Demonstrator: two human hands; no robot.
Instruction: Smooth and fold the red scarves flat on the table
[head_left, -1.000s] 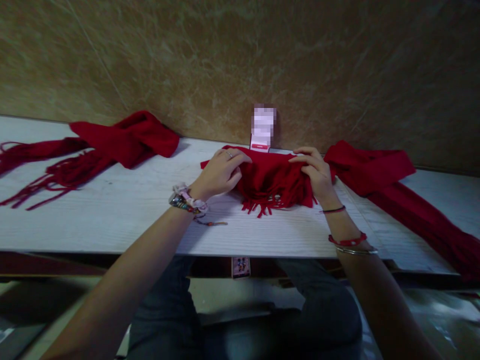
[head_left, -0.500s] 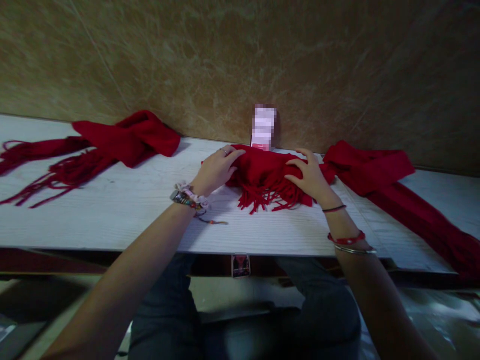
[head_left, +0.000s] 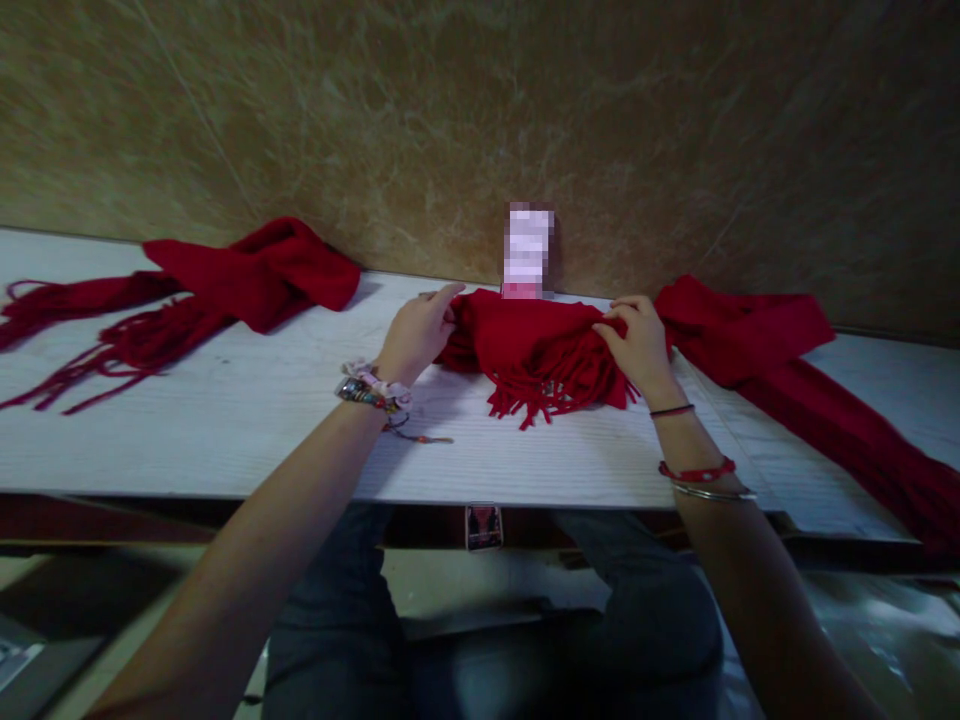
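Note:
A red fringed scarf [head_left: 540,335] lies bunched on the white tabletop in front of me, its tassels spread toward me. My left hand [head_left: 418,335] grips the scarf's left edge with curled fingers, partly hidden behind the hand's back. At the right end, my right hand [head_left: 639,345] pinches the cloth between thumb and fingers. The middle of the scarf shows between the two hands.
A second red scarf [head_left: 255,275] lies crossed over itself at the left, a third [head_left: 742,330] at the right. A phone [head_left: 528,250] with a blurred screen leans on the marbled wall [head_left: 450,120]. The white table's [head_left: 300,440] front edge runs above my legs.
Both hands have moved outward from the top of the middle scarf to its left and right edges and closed on it. The scarf's upper face is now more exposed and smoother.

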